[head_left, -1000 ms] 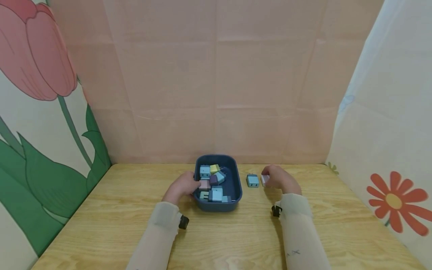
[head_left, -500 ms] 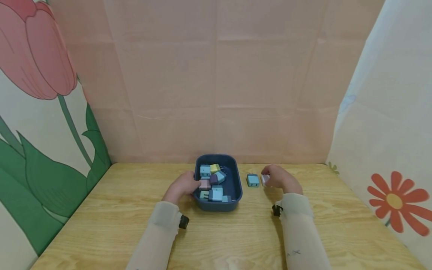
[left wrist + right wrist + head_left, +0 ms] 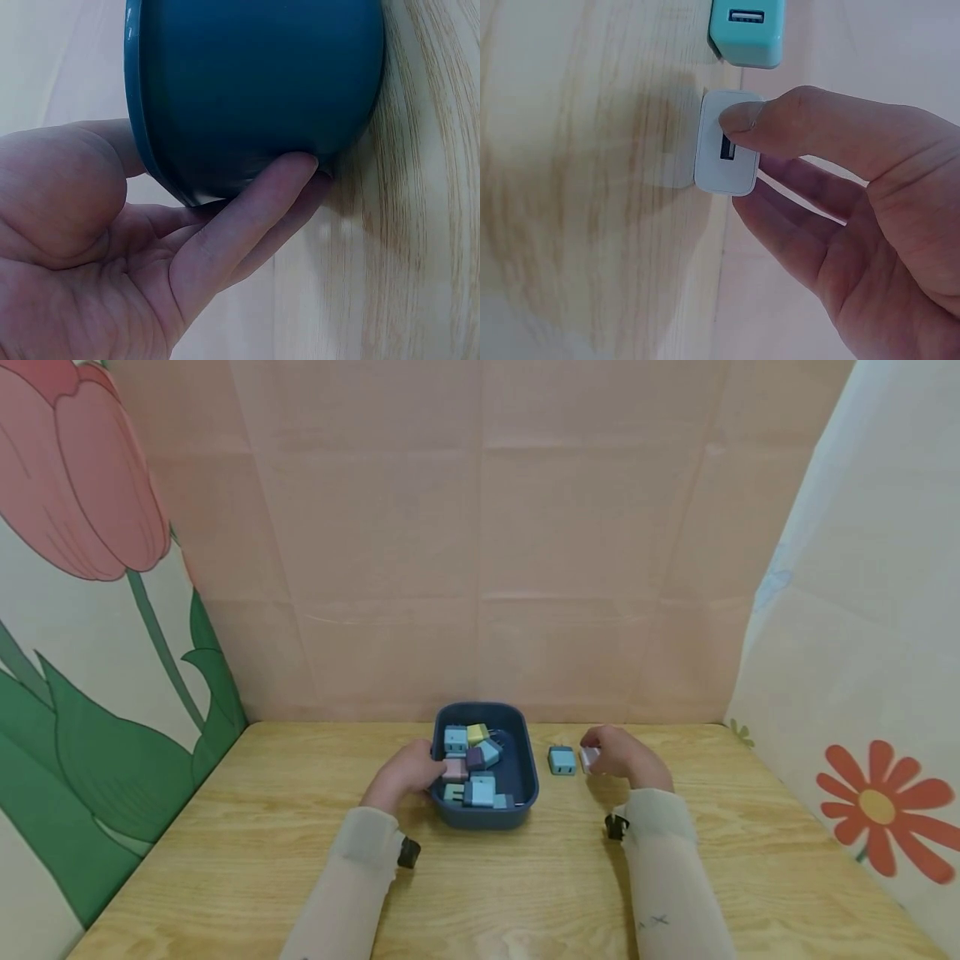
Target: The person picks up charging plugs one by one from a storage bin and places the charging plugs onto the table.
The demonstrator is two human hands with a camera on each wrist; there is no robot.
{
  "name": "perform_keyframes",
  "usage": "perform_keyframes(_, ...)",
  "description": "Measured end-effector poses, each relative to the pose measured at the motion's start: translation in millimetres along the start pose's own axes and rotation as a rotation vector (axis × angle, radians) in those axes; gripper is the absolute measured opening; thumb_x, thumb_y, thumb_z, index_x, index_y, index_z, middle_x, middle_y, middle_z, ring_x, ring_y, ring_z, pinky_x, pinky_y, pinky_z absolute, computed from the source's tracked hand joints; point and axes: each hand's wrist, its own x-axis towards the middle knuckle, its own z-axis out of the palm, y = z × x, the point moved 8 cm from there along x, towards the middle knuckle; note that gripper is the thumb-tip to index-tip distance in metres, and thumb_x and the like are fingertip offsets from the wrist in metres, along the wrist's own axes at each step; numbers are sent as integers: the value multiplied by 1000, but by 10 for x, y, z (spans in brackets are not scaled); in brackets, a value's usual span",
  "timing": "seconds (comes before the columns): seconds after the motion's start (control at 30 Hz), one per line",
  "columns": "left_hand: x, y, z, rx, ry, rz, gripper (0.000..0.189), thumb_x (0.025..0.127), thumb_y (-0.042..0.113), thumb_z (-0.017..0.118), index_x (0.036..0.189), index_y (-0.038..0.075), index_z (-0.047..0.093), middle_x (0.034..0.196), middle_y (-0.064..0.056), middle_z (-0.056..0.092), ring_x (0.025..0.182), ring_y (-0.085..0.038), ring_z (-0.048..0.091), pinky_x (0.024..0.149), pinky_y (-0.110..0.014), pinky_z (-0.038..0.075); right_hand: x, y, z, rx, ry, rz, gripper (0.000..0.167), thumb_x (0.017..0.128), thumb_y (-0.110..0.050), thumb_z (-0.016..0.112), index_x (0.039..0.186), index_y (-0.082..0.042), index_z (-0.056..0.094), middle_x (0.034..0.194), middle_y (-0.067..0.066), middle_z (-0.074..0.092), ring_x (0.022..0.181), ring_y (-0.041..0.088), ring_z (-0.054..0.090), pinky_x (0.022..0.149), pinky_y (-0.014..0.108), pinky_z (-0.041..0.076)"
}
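The dark blue container [image 3: 487, 820] stands upright on the wood-grain table [image 3: 495, 893], between the two hands. The left hand [image 3: 403, 773] grips the container's left wall: the thumb passes over the rim to the inner side, and the fingers lie along the outer face, leaving a gap as narrow as the wall. The right hand [image 3: 624, 758] pinches a white charger [image 3: 731, 177]; the thumb presses on the face with the USB port and covers part of that port, while the fingers curve behind the body. The white charger is at table level, to the right of the container; its contact with the surface cannot be determined. A light blue charger [image 3: 562, 762] rests on the table between the container and the white charger, near the latter but apart from it, with its ports facing the person. Inside the container, a loose group of blocks includes a yellow block [image 3: 476, 735], a purple block [image 3: 476, 760] and a pink block [image 3: 455, 770], together with several light blue ones. A pink sheet [image 3: 480, 543] hangs behind the table.
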Motion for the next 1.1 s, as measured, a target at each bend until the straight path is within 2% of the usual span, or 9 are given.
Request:
perform_keyframes(0.37, -9, 13, -2, 1, -2, 5, 38, 111, 20, 58, 142, -3, 59, 122, -18, 71, 90, -25, 73, 81, -43, 66, -33, -48, -39, -6, -5, -15, 52, 94, -5, 78, 143, 5, 63, 141, 29, 66, 114, 37, 68, 95, 55, 61)
perform_keyframes(0.7, -28, 13, -1, 1, -5, 1, 39, 111, 20, 58, 143, -3, 59, 123, -18, 71, 91, -25, 72, 82, -43, 66, -58, -68, -63, -13, -10, -19, 52, 98, -10, 75, 146, 5, 61, 149, 32, 61, 131, 49, 63, 106, 63, 56)
perform_keyframes(0.9, -15, 10, -2, 1, -5, -2, 40, 111, 20, 58, 144, -2, 59, 124, -18, 71, 92, -25, 72, 82, -43, 67, -82, -124, -109, -6, -13, -25, 49, 103, -15, 69, 147, 4, 59, 152, 32, 58, 137, 51, 59, 109, 67, 53)
perform_keyframes(1.1, -16, 9, 0, 8, -8, -2, 39, 111, 20, 59, 143, -2, 59, 123, -18, 71, 91, -25, 72, 81, -43, 66, -120, -221, -161, 0, -4, -27, 49, 104, -18, 69, 148, 1, 59, 155, 31, 57, 141, 52, 56, 113, 68, 50)
